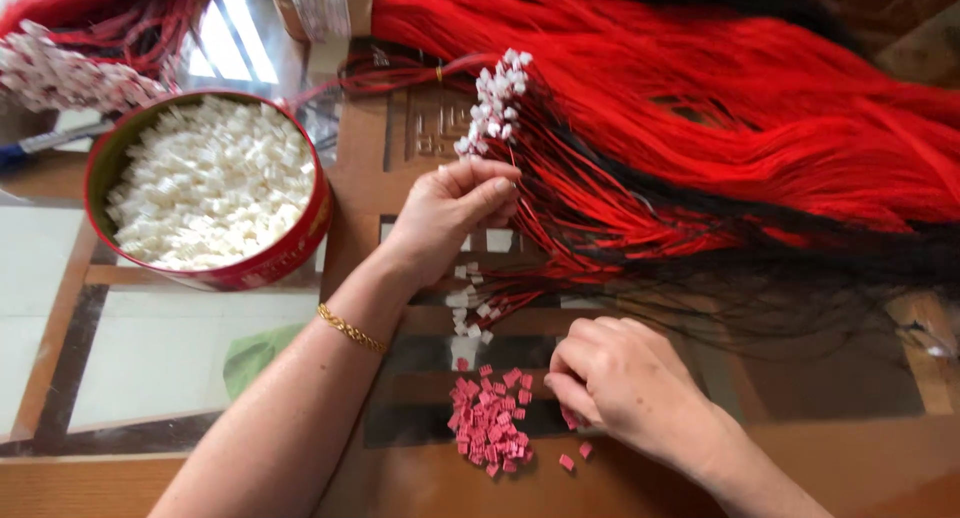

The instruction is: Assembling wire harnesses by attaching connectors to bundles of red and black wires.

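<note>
- Two bare hands work over a glass-topped wooden table [150, 358] strewn with wires and small plastic connectors.
- The left hand [450, 213], a gold bracelet [350, 328] on its wrist, reaches up the middle of the scene; its fingers are closed around a bundle of thin red and black wires [560, 193].
- That bundle ends in a cluster of white connectors [495, 103], which stands just beyond the left fingertips, toward the far side.
- The right hand [615, 383] rests near the bottom, to the right of centre, knuckles up and fingers curled down onto the table; its fingertips touch the right edge of the pink pile and seem to pinch a piece, though the pinch itself is hidden, so I cannot tell for sure.
- A heap of small pink connectors [490, 418] lies on the table just left of the right hand, with a few strays near its fingertips.
- Between the two hands lie a few more white-tipped wires [475, 303], fanned out on the glass.
- A round red tin [290, 253] full of loose white connectors [205, 183] sits at the left, well apart from both hands.
- A great sheaf of red wire [720, 88] sweeps across the far right, with black strands [800, 268] spilling out along its near edge.
- Another bunch of white-tipped wires [60, 73] lies in the far left corner, behind the tin.
</note>
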